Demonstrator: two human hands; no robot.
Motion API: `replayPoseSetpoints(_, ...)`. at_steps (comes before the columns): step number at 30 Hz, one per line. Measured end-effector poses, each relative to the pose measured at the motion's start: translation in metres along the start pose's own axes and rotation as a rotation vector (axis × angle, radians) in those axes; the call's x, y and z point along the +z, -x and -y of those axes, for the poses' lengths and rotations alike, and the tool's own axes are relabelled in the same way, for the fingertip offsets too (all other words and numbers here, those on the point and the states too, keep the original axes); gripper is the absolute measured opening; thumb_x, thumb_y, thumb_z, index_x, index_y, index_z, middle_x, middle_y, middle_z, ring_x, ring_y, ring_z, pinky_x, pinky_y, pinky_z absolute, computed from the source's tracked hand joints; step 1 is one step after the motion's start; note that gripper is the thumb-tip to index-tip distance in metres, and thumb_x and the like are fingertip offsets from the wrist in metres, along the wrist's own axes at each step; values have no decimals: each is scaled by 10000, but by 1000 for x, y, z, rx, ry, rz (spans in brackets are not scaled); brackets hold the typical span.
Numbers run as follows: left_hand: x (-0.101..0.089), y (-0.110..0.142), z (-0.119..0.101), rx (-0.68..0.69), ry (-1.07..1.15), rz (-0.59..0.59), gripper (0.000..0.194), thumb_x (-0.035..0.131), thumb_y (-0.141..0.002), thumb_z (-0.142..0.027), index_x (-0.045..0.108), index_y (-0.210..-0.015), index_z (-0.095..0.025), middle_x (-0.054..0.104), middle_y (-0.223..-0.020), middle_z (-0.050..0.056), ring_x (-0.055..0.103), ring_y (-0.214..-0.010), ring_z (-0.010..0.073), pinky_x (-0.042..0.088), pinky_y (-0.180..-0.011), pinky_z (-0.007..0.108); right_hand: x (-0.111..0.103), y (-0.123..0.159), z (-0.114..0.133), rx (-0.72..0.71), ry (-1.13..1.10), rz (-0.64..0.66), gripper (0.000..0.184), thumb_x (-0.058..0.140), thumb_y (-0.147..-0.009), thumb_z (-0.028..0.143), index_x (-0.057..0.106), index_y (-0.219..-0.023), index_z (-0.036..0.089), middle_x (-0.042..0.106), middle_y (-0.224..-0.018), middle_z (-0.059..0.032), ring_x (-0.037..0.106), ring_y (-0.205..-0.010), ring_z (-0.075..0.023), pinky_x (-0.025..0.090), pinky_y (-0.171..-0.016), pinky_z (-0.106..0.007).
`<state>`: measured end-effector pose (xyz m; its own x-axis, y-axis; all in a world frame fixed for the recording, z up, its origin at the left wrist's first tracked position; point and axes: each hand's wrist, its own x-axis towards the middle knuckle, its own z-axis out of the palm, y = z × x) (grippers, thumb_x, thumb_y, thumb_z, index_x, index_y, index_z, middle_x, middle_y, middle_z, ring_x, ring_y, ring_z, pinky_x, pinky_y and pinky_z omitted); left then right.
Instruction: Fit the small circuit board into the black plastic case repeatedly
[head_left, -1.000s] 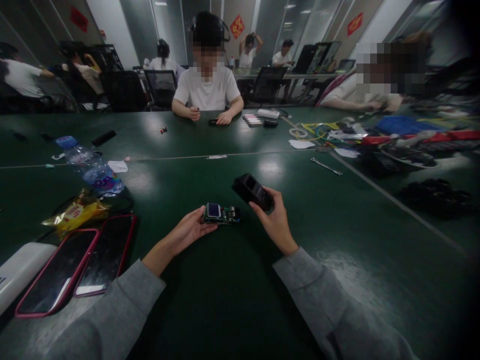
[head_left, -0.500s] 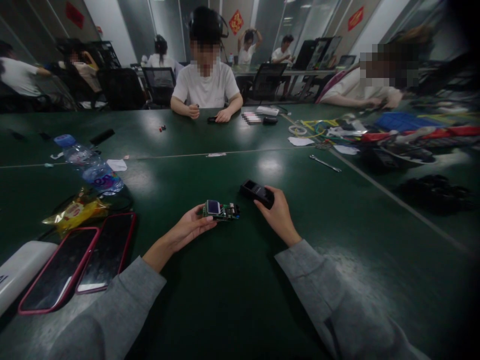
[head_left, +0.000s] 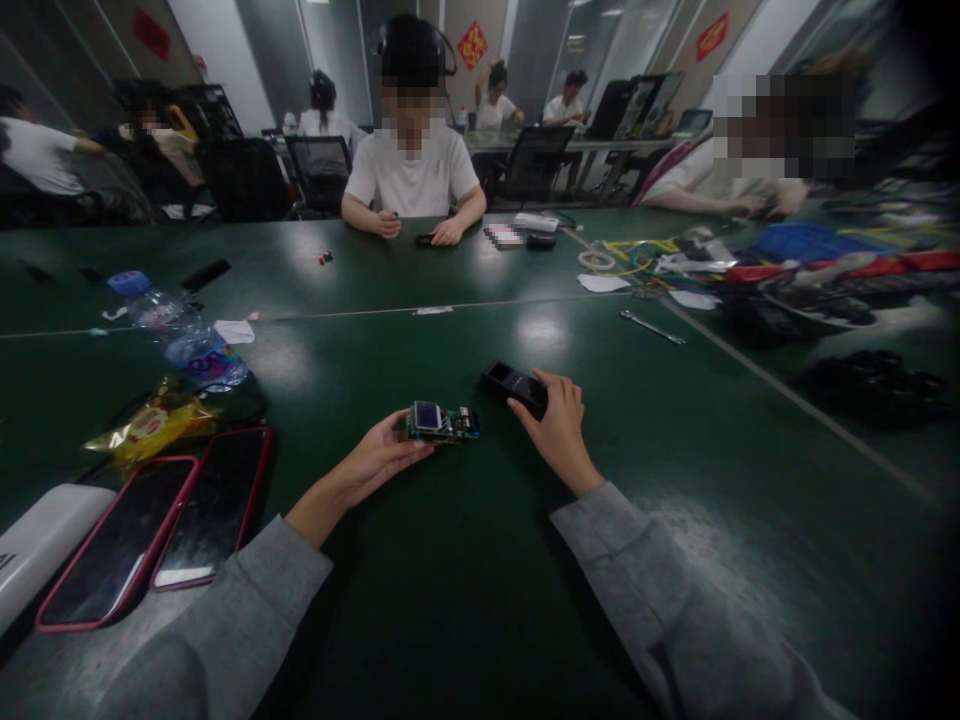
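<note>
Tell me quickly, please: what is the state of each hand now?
Left hand: closed, holding the green circuit board.
Right hand: closed, holding the black case.

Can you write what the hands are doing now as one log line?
left hand: holds circuit board | right hand: holds black case | held things: apart | farther right: wrench

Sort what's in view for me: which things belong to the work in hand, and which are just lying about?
In use:
circuit board with a small screen, held in the left hand
black casing, held in the right hand

Apparently just lying about, untouched:
clear bottle
yellow packet
two red-edged phones
white block
wrench
</note>
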<state>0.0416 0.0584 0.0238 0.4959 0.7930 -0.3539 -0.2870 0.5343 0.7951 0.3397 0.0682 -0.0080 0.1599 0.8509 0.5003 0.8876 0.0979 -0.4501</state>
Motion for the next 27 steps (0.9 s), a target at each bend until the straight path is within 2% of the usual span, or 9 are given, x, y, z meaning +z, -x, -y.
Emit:
replayPoseSetpoints(6,8,1,-3,-2,46,-32,622,666,-783,-4,462,-1336,-203,579,-1287,117,631,-1135,240,356,-1157,455,3,1,-4,4,4,22,537,593,-870,447,494,-1299,140,567,-1163,-162,514,-1060,-336,472,-833,-497)
replayPoseSetpoints(20,5,-1,2,24,10,-7,629,647,-793,-9,440,-1353,-208,576,-1274,115,620,-1152,240,350,-1156,468,7,0,-11,-55,-45,13,537,631,-841,396,504,-1291,132,586,-1148,-164,515,-1042,-322,472,-886,-522)
replayPoseSetpoints(24,5,-1,2,35,10,3,615,650,-797,-14,449,-1344,-210,566,-1288,115,616,-1159,242,352,-1156,462,3,-1,-6,-47,-102,-18,484,655,-825,366,530,-1235,142,595,-1118,-152,521,-1022,-310,473,-882,-511)
replayPoseSetpoints(27,6,-1,1,35,16,1,636,677,-787,-24,440,-1350,-198,546,-1314,123,618,-1156,245,369,-1147,453,-5,0,9,-53,-201,-73,479,670,-820,357,520,-1229,158,587,-1106,-134,532,-1005,-287,472,-887,-487)
